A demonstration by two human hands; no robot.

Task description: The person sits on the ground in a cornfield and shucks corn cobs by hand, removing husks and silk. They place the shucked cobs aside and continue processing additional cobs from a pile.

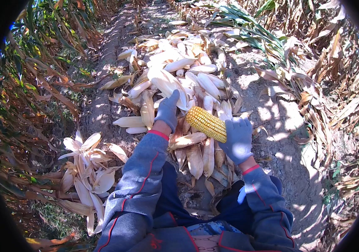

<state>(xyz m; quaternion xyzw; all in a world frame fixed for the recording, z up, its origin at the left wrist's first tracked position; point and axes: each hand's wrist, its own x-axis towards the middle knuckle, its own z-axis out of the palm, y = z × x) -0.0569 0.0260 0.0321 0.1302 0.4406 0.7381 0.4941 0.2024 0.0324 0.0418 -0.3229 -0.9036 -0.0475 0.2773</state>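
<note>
A bare yellow ear of corn (206, 123) slants across the middle, its kernels exposed. My right hand (238, 138), in a grey glove, is wrapped around its lower right end. My left hand (168, 110), gloved alike, grips a pale corn husk (170, 83) that fans out beyond the fingers. The husk's lower end meets the upper left end of the ear; whether it is still attached there I cannot tell. Beneath both hands lie several ears in dry husks (195, 160), close to my knees.
A heap of pale husked ears (179, 64) spreads ahead over the bare soil (280, 176). Stripped husks (88, 176) are piled at my left. Standing corn plants (37, 69) line the left side; cut stalks and dry leaves (308, 91) lie along the right.
</note>
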